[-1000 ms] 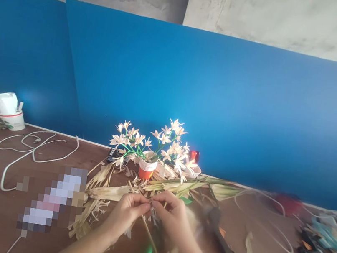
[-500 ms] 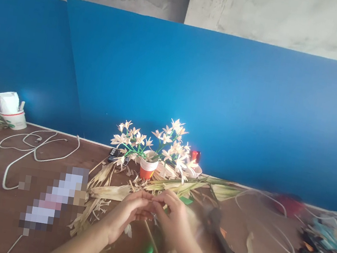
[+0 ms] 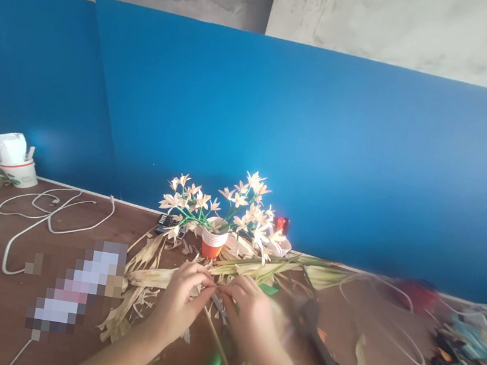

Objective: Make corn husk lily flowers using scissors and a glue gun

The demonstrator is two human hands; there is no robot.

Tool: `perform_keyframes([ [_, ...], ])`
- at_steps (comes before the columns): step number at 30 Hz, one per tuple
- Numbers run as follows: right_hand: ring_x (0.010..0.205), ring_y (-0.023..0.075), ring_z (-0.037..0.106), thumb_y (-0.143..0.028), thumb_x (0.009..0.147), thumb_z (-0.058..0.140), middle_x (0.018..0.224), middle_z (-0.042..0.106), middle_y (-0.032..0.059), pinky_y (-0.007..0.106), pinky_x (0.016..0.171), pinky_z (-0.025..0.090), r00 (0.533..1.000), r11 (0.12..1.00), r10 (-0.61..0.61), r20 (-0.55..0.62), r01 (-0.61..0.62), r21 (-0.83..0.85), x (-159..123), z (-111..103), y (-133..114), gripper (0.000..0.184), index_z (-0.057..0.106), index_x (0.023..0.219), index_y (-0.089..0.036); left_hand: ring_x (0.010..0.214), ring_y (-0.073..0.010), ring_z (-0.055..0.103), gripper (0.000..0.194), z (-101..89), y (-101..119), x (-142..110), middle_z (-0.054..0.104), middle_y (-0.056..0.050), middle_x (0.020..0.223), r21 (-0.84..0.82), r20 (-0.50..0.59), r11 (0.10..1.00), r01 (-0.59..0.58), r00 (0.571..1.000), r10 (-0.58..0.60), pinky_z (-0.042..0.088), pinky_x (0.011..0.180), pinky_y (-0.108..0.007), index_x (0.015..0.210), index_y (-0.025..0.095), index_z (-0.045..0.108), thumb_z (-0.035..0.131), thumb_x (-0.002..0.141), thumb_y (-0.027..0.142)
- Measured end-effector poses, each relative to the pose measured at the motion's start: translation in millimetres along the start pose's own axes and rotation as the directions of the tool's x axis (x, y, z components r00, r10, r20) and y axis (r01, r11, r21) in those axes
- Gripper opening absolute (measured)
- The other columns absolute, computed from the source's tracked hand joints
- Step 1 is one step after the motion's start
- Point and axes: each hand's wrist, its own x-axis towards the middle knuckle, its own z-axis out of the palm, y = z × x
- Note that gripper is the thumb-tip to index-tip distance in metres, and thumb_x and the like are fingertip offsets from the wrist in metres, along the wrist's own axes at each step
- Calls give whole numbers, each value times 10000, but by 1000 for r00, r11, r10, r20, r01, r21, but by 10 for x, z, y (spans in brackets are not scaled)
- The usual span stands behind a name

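My left hand [image 3: 186,299] and my right hand [image 3: 246,308] meet fingertip to fingertip over the table, just in front of a stack of paper cups [image 3: 213,244]. Both are closed in a pinch; whatever lies between the fingertips is too small to make out. Cream-coloured handmade flowers [image 3: 251,214] on green stems spread out from the cups to both sides. Dried corn husks [image 3: 151,277] lie behind and to the left of my hands. Under them, a thin pale stalk [image 3: 215,337] slants across the table.
A black glue gun-like tool [image 3: 320,343] lies right of my right hand. White cables [image 3: 52,218] and a pixelated, blurred-out object [image 3: 76,289] are at left. A white cup [image 3: 20,172] stands farther left. Dark and light-blue items [image 3: 470,347] clutter the right side. A blue partition [image 3: 304,143] rises behind.
My left hand has turned, with its thumb now raised to meet the right fingertips in a pinch. My right hand has shifted only slightly. The things on the table are unchanged.
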Motion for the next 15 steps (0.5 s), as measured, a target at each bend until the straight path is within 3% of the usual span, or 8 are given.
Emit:
perform_keyframes([
  [7, 677, 176, 510, -70, 842, 503, 718, 599, 38, 281, 588, 399, 992, 983, -123, 7, 123, -139, -25, 93, -8, 188, 627, 745, -173, 887, -215, 548, 103, 21, -23, -16, 627, -41, 862, 190, 7, 972, -135, 991, 136, 436, 792, -356, 758, 207, 604, 545, 829, 161],
  [15, 690, 174, 491, -109, 870, 484, 733, 582, 27, 286, 603, 371, 994, 987, -106, 9, 106, -118, -39, 99, -22, 164, 599, 784, -190, 843, -210, 549, 142, -1, 52, -36, 600, -32, 804, 325, 17, 914, -245, 967, 253, 422, 750, -355, 726, 201, 530, 494, 806, 90],
])
